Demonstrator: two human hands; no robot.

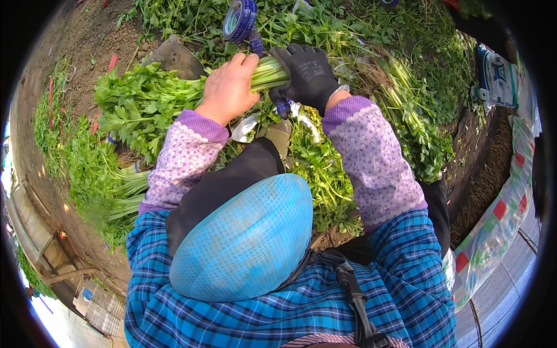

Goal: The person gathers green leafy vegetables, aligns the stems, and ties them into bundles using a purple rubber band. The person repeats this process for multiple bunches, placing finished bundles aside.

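Note:
My left hand [230, 87], bare, is closed around the stalks of a bunch of leafy celery [270, 74]. Its leaves spread out to the left. At the other end of the stalks, my right hand [309, 78], in a black work glove, holds the bunch, its fingers partly hidden. A roll of purple printed tape [240, 19] stands just above my hands, and a tape-wrapped piece [256, 41] runs down from it behind the stalks. More purple tape [283, 108] shows below my gloved hand.
Tied celery bunches [130, 182] lie at the left. Rooted celery [400, 95] is heaped at the right on scattered leaves. A flat, soil-stained piece [176, 56] sits at the upper left. Between my knees is a shoe [277, 137]. A white printed bag [498, 78] lies far right.

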